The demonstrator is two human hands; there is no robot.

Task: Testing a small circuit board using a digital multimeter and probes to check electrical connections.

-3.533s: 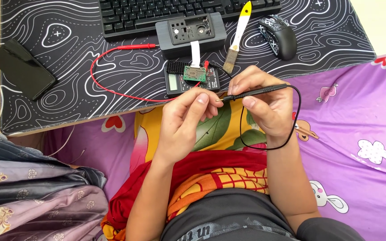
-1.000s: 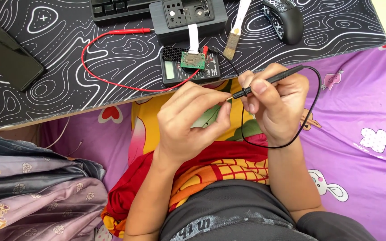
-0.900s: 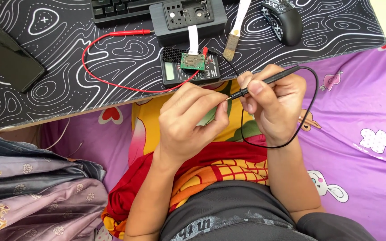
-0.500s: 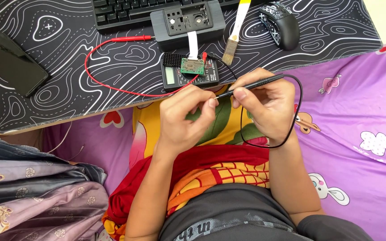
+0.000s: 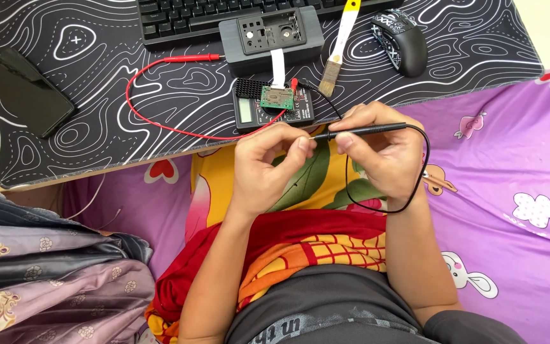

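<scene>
At centre, below the desk edge: both hands meet.
Right hand (image 5: pixel 380 153): pinches black probe (image 5: pixel 367 130), tip toward 9 o'clock.
Left hand (image 5: pixel 265 162): fingers curled narrow, touching the probe tip.
Meter (image 5: pixel 274 107): at 12 o'clock, on mat (image 5: pixel 97 121).
Red lead (image 5: pixel 160 124): loops toward 10 o'clock.

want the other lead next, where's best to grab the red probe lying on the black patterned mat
Take the red probe by its straight handle, coming from above with fingers across it. It lies flat and level on the black patterned mat, tip toward the grey box; the thin red wire would only slip.
</scene>
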